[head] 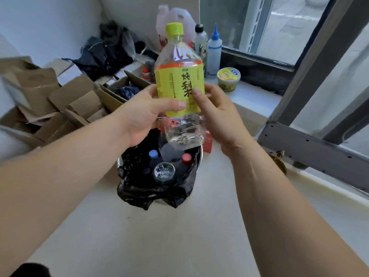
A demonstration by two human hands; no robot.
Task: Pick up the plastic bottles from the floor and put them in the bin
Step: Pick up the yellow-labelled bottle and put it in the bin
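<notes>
A large clear plastic bottle (179, 80) with a yellow label and a lime-green cap stands upright in the air, directly above the bin (159, 188). My left hand (145, 114) wraps the label from the left. My right hand (215, 114) presses on it from the right, thumb on the label. The bin is lined with a black bag and holds several bottles, one with a blue cap (153, 153), one with a red cap (186, 158), and one (164, 172) seen end-on.
Flattened cardboard boxes (60, 104) pile up on the left. On the window ledge (249, 98) stand a pink jug (175, 19), a dark-capped bottle (200, 41), a blue-nozzle squeeze bottle (214, 50) and a small tub (228, 78). A grey window frame (311, 148) runs along the right. Pale floor (179, 236) lies below.
</notes>
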